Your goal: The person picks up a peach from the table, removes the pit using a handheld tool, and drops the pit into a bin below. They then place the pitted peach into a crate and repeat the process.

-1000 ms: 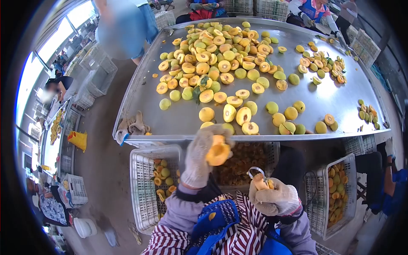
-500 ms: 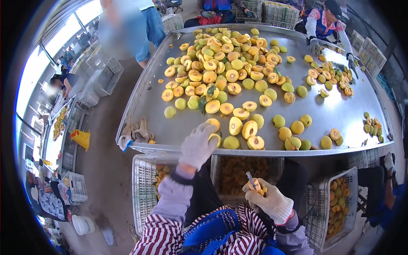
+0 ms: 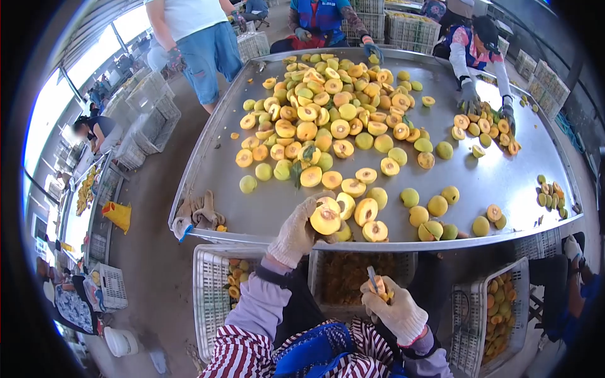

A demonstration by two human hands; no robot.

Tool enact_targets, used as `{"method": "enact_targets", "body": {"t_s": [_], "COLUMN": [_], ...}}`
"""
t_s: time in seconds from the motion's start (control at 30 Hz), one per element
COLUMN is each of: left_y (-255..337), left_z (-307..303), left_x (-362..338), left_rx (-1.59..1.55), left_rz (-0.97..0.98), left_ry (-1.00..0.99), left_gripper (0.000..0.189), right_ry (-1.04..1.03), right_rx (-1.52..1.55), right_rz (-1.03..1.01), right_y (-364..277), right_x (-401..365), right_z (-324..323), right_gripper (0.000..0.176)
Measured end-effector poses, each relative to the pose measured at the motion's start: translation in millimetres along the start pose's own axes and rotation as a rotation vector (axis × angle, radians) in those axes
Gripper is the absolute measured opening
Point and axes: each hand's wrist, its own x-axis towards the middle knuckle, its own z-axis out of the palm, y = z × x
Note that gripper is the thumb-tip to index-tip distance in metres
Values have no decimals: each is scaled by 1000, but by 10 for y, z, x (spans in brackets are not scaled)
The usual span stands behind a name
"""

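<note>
My left hand (image 3: pixel 299 230), in a pale knit glove, is closed around a yellow peach half (image 3: pixel 326 216), whose cut face with the pit area shows toward me. It is at the table's near edge, beside more cut halves (image 3: pixel 366 212). Lower down, my right hand (image 3: pixel 397 311), gloved too, is closed around a small knife (image 3: pixel 372 277) with its blade pointing up. A bit of orange shows between its fingers. Behind that hand is a crate (image 3: pixel 318 277) with brownish-orange contents, below the table edge.
A big pile of whole and halved peaches (image 3: pixel 328 107) covers the middle of the metal table (image 3: pixel 214 164). Gloves (image 3: pixel 205 211) lie at its left corner. Crates of fruit stand at left (image 3: pixel 208 296) and right (image 3: pixel 463 327). A co-worker's gloved hands (image 3: pixel 469 97) touch halves at the far right.
My left hand has drawn back slightly and now holds up a peach half. The co-worker at far right has put both hands around the pile there. My right hand stays nearly still.
</note>
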Motion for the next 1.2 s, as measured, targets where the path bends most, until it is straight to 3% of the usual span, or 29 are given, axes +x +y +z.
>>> {"method": "enact_targets", "body": {"t_s": [0.07,0.17,0.23,0.27,0.3,0.37,0.47,0.53,0.67,0.73,0.87,0.93,0.97,1.07,1.1,1.13,1.2], "left_y": [15,40,14,17,72,108,134,181,240,239,195,293,300,411,373,149,-167], "left_z": [203,418,538,574,549,532,560,525,620,645,514,461,493,787,973,876,872], "left_x": [-261,-513,-608,-643,-685,-724,-773,-759,-815,-850,-769,-671,-695,-845,-950,-978,-1142], "left_rx": [-51,-23,-4,17,-25,39,139,167,224,406,424,607,604,170,217,48,191], "left_rz": [-15,-69,-33,17,-92,-112,-134,-113,-120,3,59,-200,-200,-96,33,172,366], "left_ry": [-40,-106,-118,-132,-210,-237,-200,-411,-374,-343,-433,-564,-565,-556,-438,-531,-313], "left_gripper": [59,79,81,83,86,81,74,72,67,58,52,50,50,67,82,85,83], "right_ry": [71,143,263,265,281,321,367,377,370,370,302,276,251,265,218,229,164], "right_rx": [-169,-272,-377,-375,-409,-481,-577,-617,-732,-745,-695,-709,-724,-544,-505,-502,-424], "right_rz": [-116,-255,-443,-437,-479,-565,-615,-627,-600,-580,-562,-563,-563,-530,-458,-456,-573], "right_y": [-135,-266,-339,-344,-341,-348,-361,-361,-395,-383,-377,-360,-359,-439,-520,-511,-458], "right_x": [12,16,-7,-14,-25,-42,-76,-94,-161,-191,-258,-274,-282,-303,-347,-345,-317], "right_z": [89,181,233,245,257,277,264,258,251,244,234,191,164,77,33,28,43], "right_gripper": [28,26,25,25,25,25,24,24,27,27,24,25,26,25,25,25,25]}}
